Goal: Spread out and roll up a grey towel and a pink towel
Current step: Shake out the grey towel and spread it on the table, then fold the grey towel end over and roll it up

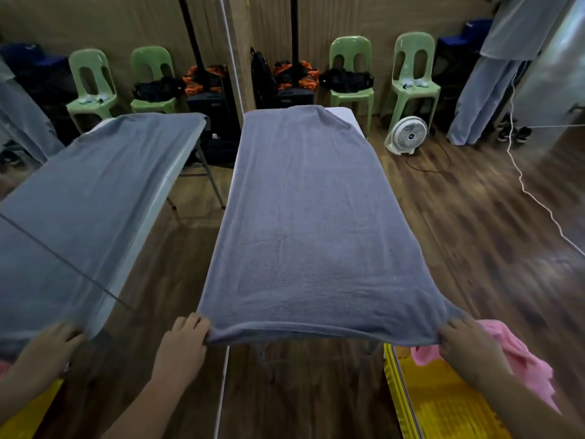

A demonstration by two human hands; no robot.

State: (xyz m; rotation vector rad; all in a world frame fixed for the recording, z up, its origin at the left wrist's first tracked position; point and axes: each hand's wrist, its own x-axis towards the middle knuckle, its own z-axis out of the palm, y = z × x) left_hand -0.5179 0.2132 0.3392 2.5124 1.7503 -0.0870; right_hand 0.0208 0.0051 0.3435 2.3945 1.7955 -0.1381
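Note:
A grey towel [304, 217] lies spread lengthwise over a narrow white table [343, 113], covering nearly all of it. My left hand [182, 343] grips the towel's near left corner. My right hand [465, 345] grips the near right corner, and the near edge is pulled taut between them, hanging just off the table's end. A pink towel [522, 359] lies crumpled in a yellow crate [443, 407] at the lower right, partly behind my right wrist.
A mirror [95, 185] on the left repeats the table, towel and hand. Green plastic chairs [349, 74] with bags stand by the far wall. A white floor fan [406, 135] and a white cord [519, 172] lie on the wooden floor to the right.

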